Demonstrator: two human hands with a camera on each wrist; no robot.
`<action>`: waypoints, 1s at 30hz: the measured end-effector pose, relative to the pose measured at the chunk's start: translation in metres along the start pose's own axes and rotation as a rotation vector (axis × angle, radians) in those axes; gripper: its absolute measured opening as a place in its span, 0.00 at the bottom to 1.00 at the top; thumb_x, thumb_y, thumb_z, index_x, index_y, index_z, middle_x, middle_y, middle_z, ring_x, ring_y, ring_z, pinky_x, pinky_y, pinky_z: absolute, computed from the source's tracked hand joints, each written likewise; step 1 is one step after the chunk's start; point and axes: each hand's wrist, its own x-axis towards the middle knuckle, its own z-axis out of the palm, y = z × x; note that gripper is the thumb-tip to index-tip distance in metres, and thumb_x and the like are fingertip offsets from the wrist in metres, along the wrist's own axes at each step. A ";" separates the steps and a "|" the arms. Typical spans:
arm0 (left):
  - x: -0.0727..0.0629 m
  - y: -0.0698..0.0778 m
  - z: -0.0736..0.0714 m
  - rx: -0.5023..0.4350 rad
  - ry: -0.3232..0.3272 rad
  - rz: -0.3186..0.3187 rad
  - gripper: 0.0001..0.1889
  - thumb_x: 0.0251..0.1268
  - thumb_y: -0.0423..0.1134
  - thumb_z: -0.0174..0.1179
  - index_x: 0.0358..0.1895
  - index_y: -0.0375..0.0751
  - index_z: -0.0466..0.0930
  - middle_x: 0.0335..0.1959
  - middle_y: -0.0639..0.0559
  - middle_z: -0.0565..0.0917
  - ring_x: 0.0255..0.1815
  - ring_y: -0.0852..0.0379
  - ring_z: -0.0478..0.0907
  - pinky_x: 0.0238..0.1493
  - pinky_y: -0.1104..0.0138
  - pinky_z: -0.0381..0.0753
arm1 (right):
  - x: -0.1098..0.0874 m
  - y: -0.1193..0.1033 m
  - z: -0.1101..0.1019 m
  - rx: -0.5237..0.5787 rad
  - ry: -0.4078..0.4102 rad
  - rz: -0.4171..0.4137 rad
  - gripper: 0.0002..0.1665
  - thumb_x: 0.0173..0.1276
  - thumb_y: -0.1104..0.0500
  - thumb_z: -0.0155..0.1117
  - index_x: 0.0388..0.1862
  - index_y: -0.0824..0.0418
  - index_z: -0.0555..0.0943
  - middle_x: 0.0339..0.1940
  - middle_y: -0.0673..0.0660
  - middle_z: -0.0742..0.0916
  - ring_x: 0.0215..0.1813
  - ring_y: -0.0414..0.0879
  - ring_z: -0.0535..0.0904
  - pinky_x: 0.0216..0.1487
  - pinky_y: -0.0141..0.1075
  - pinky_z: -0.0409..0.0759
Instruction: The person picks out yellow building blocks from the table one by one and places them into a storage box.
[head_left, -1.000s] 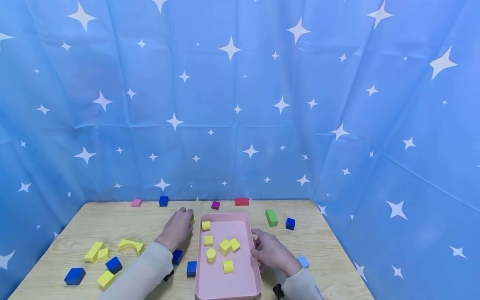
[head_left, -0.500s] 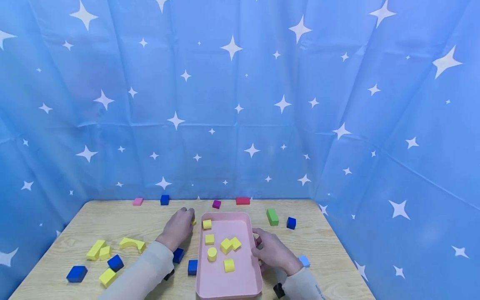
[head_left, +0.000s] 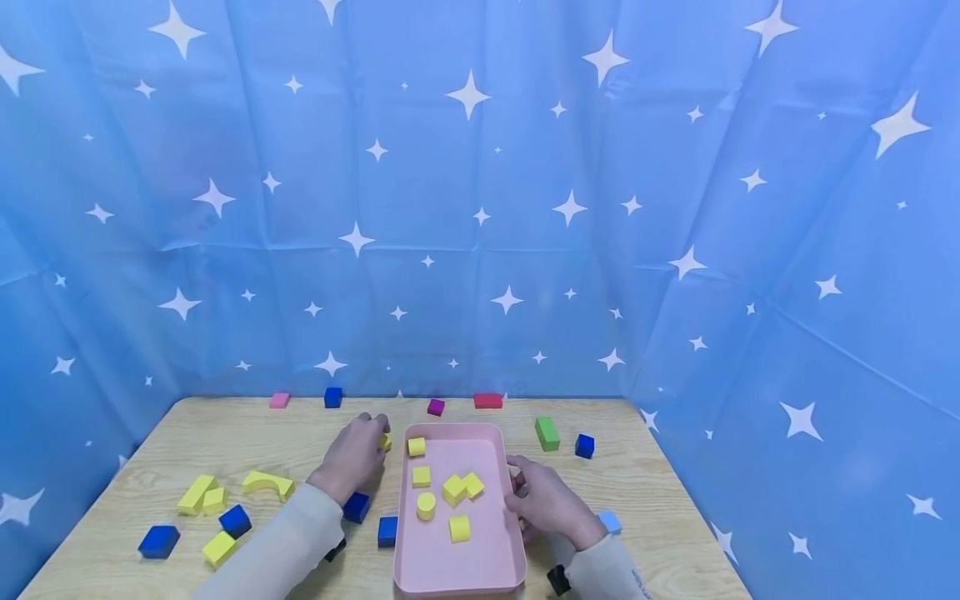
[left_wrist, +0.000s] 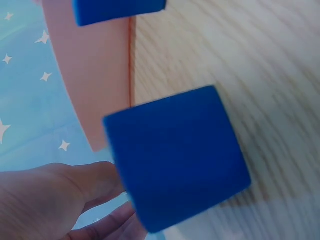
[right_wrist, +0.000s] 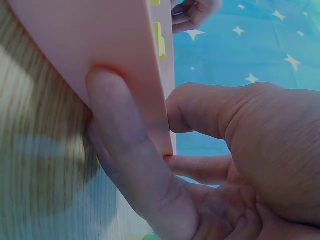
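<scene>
A pink tray (head_left: 459, 575) lies on the table with several small yellow blocks in it, among them a yellow cylinder (head_left: 426, 506). My right hand (head_left: 551, 502) grips the tray's right wall. In the right wrist view, its thumb is at the rim and a finger (right_wrist: 117, 115) presses the outside. Just left of the tray's far corner, my left hand (head_left: 352, 454) holds a yellow block (head_left: 386, 442), mostly covered by the fingers. In the left wrist view a blue block (left_wrist: 177, 157) hides those fingertips; its kin, another blue block (head_left: 387, 532), sits beside the tray.
On the left lie a yellow arch (head_left: 268, 482), other yellow blocks and blue blocks (head_left: 159, 542). Along the back are pink, blue, purple and red (head_left: 488, 401) blocks. A green block (head_left: 547, 433), a dark blue cube (head_left: 585, 446) and a light blue block (head_left: 610, 522) lie right.
The head view has shifted slightly. A little more of the yellow block shows at the left fingertips; both hands and the tray otherwise stay in place.
</scene>
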 end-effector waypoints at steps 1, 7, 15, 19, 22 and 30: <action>-0.001 0.000 -0.001 -0.004 0.000 0.000 0.17 0.74 0.25 0.76 0.62 0.33 0.89 0.52 0.36 0.90 0.48 0.48 0.90 0.55 0.51 0.98 | 0.000 0.000 0.000 0.004 -0.001 0.003 0.43 0.84 0.67 0.69 0.93 0.66 0.66 0.50 0.61 0.88 0.37 0.48 0.90 0.30 0.45 0.96; -0.007 0.003 -0.009 -0.044 0.027 0.013 0.18 0.76 0.27 0.76 0.64 0.33 0.89 0.54 0.36 0.90 0.48 0.48 0.90 0.56 0.50 0.98 | 0.000 0.002 -0.002 0.022 -0.002 0.005 0.43 0.84 0.67 0.69 0.93 0.66 0.66 0.51 0.61 0.88 0.37 0.49 0.91 0.30 0.46 0.96; -0.019 0.003 -0.014 -0.058 0.031 0.042 0.17 0.75 0.29 0.77 0.63 0.35 0.90 0.54 0.38 0.89 0.47 0.50 0.88 0.57 0.51 0.98 | 0.000 0.002 0.000 0.026 0.005 0.000 0.44 0.83 0.67 0.69 0.93 0.66 0.66 0.50 0.61 0.88 0.37 0.49 0.90 0.30 0.46 0.96; -0.028 0.005 -0.018 -0.058 0.044 0.047 0.17 0.75 0.29 0.78 0.63 0.37 0.90 0.53 0.40 0.89 0.45 0.53 0.86 0.55 0.53 0.99 | 0.000 0.002 0.000 0.028 0.003 0.007 0.44 0.83 0.67 0.69 0.93 0.66 0.66 0.50 0.61 0.88 0.38 0.49 0.91 0.30 0.46 0.97; -0.036 0.009 -0.021 -0.059 0.055 0.061 0.17 0.74 0.29 0.79 0.62 0.39 0.91 0.52 0.42 0.89 0.43 0.55 0.85 0.54 0.55 0.99 | 0.000 0.002 0.001 0.033 0.001 0.008 0.43 0.83 0.67 0.69 0.93 0.67 0.66 0.51 0.61 0.88 0.39 0.48 0.91 0.31 0.46 0.97; -0.055 0.024 -0.029 -0.076 0.083 0.111 0.17 0.72 0.28 0.80 0.60 0.42 0.92 0.48 0.46 0.88 0.40 0.59 0.82 0.44 0.64 0.95 | -0.001 0.003 0.001 0.035 0.006 0.014 0.42 0.83 0.67 0.69 0.92 0.67 0.67 0.52 0.62 0.88 0.40 0.48 0.91 0.32 0.46 0.97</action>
